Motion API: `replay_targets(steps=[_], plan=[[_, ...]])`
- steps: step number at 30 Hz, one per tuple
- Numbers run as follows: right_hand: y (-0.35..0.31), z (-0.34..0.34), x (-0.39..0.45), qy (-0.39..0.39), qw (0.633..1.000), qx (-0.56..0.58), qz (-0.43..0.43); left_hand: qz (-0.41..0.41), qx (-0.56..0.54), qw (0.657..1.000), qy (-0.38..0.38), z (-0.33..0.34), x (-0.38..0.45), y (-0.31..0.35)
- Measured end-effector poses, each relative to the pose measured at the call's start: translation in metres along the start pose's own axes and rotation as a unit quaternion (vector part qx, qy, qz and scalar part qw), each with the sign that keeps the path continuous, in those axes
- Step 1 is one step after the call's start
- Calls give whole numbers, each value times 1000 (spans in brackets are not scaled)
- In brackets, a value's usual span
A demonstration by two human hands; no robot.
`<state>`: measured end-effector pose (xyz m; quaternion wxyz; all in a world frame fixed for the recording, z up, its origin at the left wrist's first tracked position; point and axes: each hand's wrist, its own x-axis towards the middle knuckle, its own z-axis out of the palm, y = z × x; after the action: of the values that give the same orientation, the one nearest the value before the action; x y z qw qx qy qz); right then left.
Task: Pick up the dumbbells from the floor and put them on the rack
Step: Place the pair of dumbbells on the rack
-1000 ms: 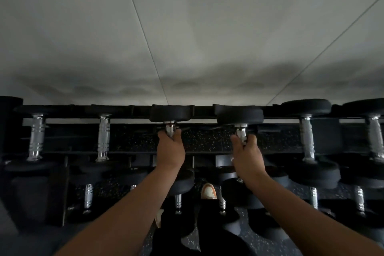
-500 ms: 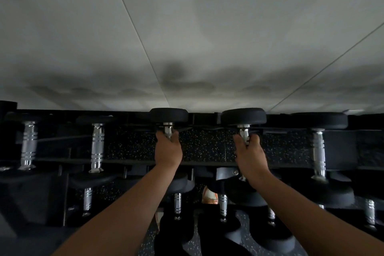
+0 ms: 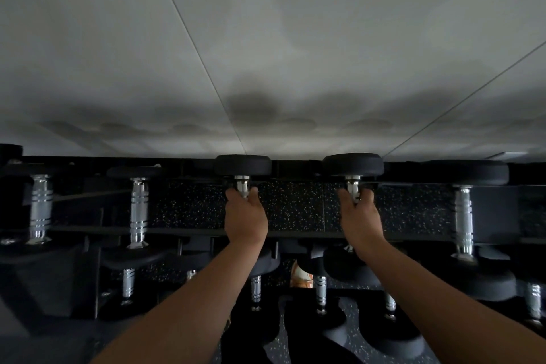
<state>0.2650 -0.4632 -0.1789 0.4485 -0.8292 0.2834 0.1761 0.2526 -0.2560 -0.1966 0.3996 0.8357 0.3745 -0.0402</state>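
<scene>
- The left hand (image 3: 245,217) is closed round the chrome grip of the left dumbbell (image 3: 242,165), fingers curled over the bar just below its far black head
- The right hand (image 3: 360,220) is wrapped the same way round the grip of the right dumbbell (image 3: 353,165)
- Both dumbbells lie on the top tier of the rack (image 3: 295,232), grips pointing near to far, far heads against the rear rail; their near heads are hidden behind the wrists
- Both forearms reach in from the near edge, side by side and apart
- More dumbbells rest on the same tier: two to the left (image 3: 139,210), one to the right (image 3: 464,219)
- A lower tier holds further dumbbells (image 3: 321,289), near the viewer
- Speckled dark floor (image 3: 295,207) shows through the rack
- A pale wall (image 3: 266,38) rises beyond the rack
- A shoe (image 3: 300,276) shows between the lower dumbbells
</scene>
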Motion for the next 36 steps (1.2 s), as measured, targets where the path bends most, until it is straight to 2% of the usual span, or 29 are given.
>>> replay_targets(steps=[14, 25, 31, 36], plan=[[1, 14, -5, 4, 1000, -19, -22, 46, 17, 998, 27, 2, -2, -6], [-2, 8, -6, -30, 998, -45, -26, 33, 6, 999, -7, -5, -3, -4], [-13, 6, -15, -20, 996, -89, -21, 1, 32, 999, -30, -19, -10, 6], [-23, 6, -31, 7, 994, -109, -30, 24, 48, 998, -30, -37, -17, 10]])
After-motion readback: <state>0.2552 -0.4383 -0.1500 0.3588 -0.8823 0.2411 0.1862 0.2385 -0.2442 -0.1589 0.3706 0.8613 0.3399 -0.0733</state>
